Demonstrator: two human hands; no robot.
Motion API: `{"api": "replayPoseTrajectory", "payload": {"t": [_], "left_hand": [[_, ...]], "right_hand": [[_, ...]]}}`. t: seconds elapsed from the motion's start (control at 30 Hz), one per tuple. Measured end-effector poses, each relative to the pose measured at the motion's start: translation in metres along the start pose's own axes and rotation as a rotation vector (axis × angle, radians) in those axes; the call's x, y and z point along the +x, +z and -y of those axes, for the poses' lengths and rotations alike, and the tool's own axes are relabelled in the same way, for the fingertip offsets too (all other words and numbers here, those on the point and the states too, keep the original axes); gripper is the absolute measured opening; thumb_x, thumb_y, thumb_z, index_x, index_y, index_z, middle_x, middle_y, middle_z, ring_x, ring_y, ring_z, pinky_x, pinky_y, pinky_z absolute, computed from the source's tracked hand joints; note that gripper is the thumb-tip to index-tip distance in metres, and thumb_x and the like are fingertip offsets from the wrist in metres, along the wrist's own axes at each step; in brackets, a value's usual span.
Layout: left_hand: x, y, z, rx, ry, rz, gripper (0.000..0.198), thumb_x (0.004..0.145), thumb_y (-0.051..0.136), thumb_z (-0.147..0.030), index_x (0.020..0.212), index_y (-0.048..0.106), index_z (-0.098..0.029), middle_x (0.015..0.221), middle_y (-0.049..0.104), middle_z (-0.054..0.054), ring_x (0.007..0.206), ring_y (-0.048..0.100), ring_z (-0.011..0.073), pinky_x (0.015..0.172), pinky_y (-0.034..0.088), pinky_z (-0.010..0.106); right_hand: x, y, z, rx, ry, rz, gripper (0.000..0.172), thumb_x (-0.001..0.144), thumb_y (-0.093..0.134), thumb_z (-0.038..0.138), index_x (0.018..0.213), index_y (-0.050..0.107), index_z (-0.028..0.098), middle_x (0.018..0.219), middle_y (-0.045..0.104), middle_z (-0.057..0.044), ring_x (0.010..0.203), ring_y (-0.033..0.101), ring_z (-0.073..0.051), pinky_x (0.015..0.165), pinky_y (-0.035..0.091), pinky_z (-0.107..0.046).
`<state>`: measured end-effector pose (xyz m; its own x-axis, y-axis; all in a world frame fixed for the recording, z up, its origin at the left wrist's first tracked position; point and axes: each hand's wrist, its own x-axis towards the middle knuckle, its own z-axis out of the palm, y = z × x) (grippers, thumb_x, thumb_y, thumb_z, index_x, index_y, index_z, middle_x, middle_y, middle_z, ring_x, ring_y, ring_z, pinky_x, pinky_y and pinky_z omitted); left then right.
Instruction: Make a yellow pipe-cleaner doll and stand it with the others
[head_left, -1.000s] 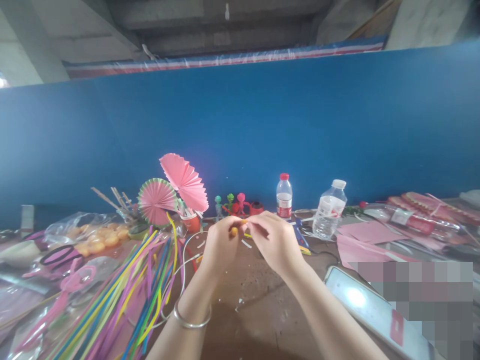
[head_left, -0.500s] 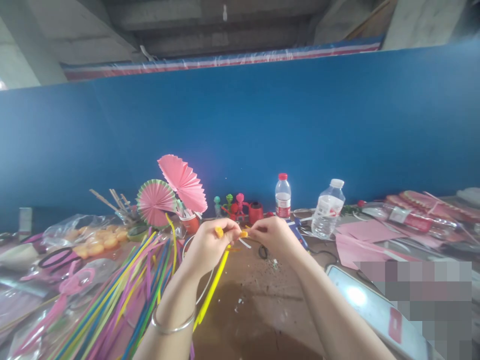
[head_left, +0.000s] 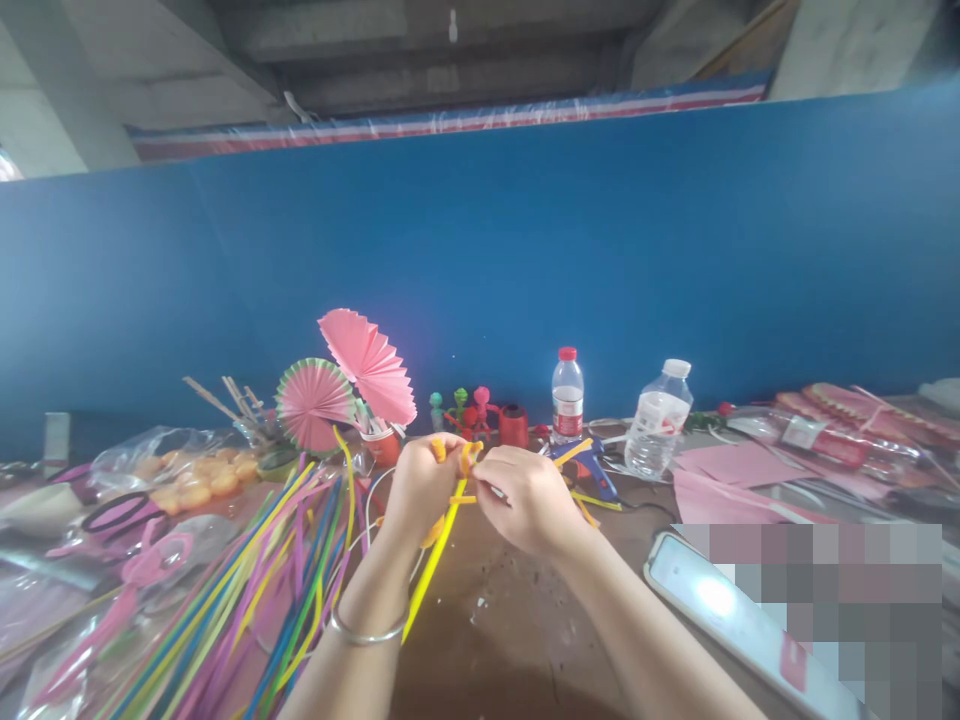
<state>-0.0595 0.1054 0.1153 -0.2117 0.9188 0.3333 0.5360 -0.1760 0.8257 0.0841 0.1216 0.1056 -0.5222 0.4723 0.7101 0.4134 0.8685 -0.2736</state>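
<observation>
My left hand (head_left: 421,485) is closed around a yellow pipe cleaner (head_left: 435,555), whose upper end is bent into small loops above my fingers. My right hand (head_left: 521,497) pinches the same yellow pipe cleaner close to the loops, so the two hands touch over the brown table (head_left: 510,620). The long tail of the pipe cleaner hangs down past my left wrist, which wears a silver bangle (head_left: 367,634).
A heap of coloured pipe cleaners (head_left: 247,590) lies at the left, with pink paper fans (head_left: 352,375) in a cup behind. Two water bottles (head_left: 568,395), small figures (head_left: 469,408), a blue glue gun (head_left: 592,462), pink paper (head_left: 735,470) and a phone (head_left: 739,620) surround my hands.
My hands have come closer together and dropped slightly. The right hand has slid left to the loops, and the yellow pipe cleaner is bent further at its top.
</observation>
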Motion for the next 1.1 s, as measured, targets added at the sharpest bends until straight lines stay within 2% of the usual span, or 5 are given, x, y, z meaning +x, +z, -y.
{"api": "replayPoseTrajectory", "payload": {"t": [0.17, 0.37, 0.57, 0.77, 1.1], "left_hand": [[0.003, -0.005, 0.004, -0.227, -0.038, 0.038, 0.021, 0.071, 0.055, -0.033, 0.074, 0.062, -0.014, 0.058, 0.058, 0.001, 0.05, 0.049, 0.0096, 0.05, 0.037, 0.02], [-0.008, -0.007, -0.01, 0.05, 0.054, 0.228, 0.021, 0.071, 0.054, -0.033, 0.062, 0.062, -0.016, 0.052, 0.054, -0.001, 0.05, 0.048, 0.0108, 0.047, 0.035, 0.02], [-0.005, 0.005, -0.002, 0.257, -0.01, 0.209, 0.014, 0.061, 0.049, -0.014, 0.05, 0.058, -0.016, 0.046, 0.051, -0.002, 0.046, 0.045, 0.0106, 0.044, 0.03, 0.02], [0.002, 0.007, 0.004, -0.25, -0.131, 0.128, 0.01, 0.064, 0.053, -0.021, 0.065, 0.06, -0.014, 0.052, 0.05, -0.002, 0.049, 0.045, 0.0098, 0.049, 0.034, 0.02], [-0.001, 0.001, -0.002, -0.243, -0.029, 0.109, 0.027, 0.071, 0.056, -0.04, 0.069, 0.06, -0.013, 0.06, 0.053, 0.0, 0.053, 0.044, 0.0091, 0.051, 0.033, 0.02]], "right_hand": [[0.001, 0.006, -0.023, 0.136, 0.262, 0.166, 0.019, 0.075, 0.049, 0.02, 0.061, 0.061, 0.018, 0.056, 0.054, 0.002, 0.051, 0.043, -0.008, 0.048, 0.028, -0.019], [0.0, -0.001, -0.044, 0.253, 0.497, 0.161, 0.024, 0.075, 0.051, 0.032, 0.062, 0.065, 0.017, 0.055, 0.059, 0.001, 0.051, 0.047, -0.01, 0.049, 0.032, -0.02], [0.0, -0.002, -0.019, 0.089, 0.381, -0.012, 0.019, 0.078, 0.047, 0.022, 0.064, 0.059, 0.019, 0.058, 0.058, 0.001, 0.053, 0.047, -0.01, 0.051, 0.031, -0.021], [-0.003, 0.02, -0.005, 0.053, 0.046, -0.143, 0.023, 0.078, 0.046, 0.015, 0.057, 0.054, 0.018, 0.059, 0.052, -0.001, 0.058, 0.046, -0.011, 0.056, 0.032, -0.021], [0.001, 0.003, -0.027, 0.347, 0.247, 0.053, 0.016, 0.071, 0.051, 0.013, 0.059, 0.062, 0.016, 0.055, 0.052, 0.002, 0.052, 0.045, -0.009, 0.048, 0.031, -0.019]]}}
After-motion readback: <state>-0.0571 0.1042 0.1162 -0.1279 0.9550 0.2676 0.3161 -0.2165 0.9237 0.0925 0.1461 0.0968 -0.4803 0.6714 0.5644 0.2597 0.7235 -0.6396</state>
